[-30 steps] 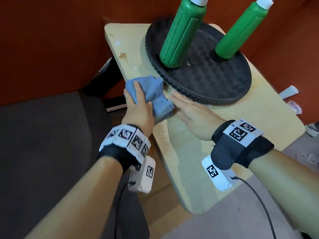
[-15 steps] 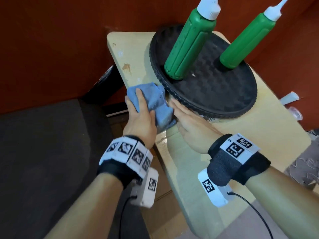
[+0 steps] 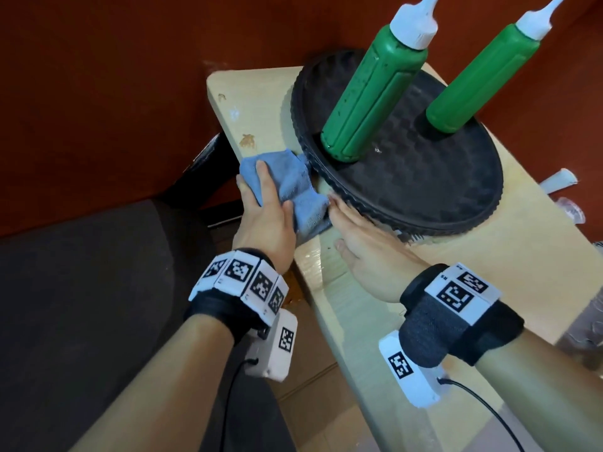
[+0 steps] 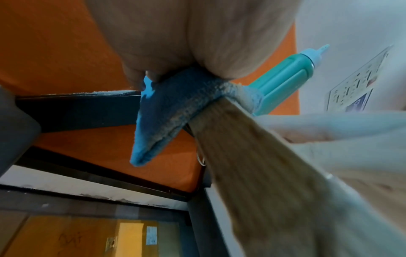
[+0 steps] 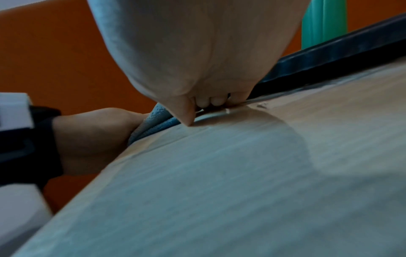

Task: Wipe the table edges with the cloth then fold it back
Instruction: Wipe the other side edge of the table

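The left hand grips the soft blue cloth over the edge of the pale wooden table. The right hand lies flat and open on the tabletop, fingertips at the cloth. At 1 o'clock sits a round black tray with two green squeeze bottles. Only the left wrist view shows the cloth hanging down below the table edge.

The left hand has slid the blue cloth further along the table edge, towards the far corner, and the right hand followed beside the tray.
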A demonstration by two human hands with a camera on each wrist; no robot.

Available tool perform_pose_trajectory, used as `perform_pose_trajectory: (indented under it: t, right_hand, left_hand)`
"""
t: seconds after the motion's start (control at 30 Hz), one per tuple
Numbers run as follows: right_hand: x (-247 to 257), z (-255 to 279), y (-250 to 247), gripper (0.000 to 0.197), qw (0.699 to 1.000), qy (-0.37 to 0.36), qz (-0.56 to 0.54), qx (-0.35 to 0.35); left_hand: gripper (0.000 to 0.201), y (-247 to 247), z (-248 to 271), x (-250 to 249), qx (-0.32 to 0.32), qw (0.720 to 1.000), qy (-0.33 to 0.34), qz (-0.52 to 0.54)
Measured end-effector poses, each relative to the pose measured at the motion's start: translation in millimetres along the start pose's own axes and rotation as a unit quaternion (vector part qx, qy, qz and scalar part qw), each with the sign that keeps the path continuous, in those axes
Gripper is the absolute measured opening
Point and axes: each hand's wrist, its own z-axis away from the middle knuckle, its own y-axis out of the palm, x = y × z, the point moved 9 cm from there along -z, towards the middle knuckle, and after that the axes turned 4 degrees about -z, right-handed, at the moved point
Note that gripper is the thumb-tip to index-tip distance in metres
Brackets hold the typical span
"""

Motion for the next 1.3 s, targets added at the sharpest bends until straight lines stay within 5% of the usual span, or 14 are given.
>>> perform_pose_trajectory:
  t: [0.7, 0.87, 1.1, 1.3]
  right_hand:
    - [-7.7, -0.8, 13.0, 0.063, 0.994, 0.018, -0.036, 0.102]
    - [-7.5, -1.6, 10.0, 0.061, 0.993, 0.031, -0.051, 0.103]
    - [-10.2, -4.0, 2.1, 0.057, 0.992, 0.02, -0.112, 0.06]
    - [-12.7, -5.8, -5.3, 0.054, 0.983, 0.059, -0.17, 0.04]
  left_hand:
    - [0.066, -51.2, -78.4, 5.9, -0.054, 0.998, -0.029, 0.014]
    - [0.067, -12.4, -27.1, 1.1, -0.001, 1.0, 0.018, 0.009]
    - [0.065, -35.6, -48.0, 2.0, -0.043, 0.999, 0.003, 0.014]
    - [0.065, 42.3, 73.1, 2.4, 0.033, 0.994, 0.088, -0.062]
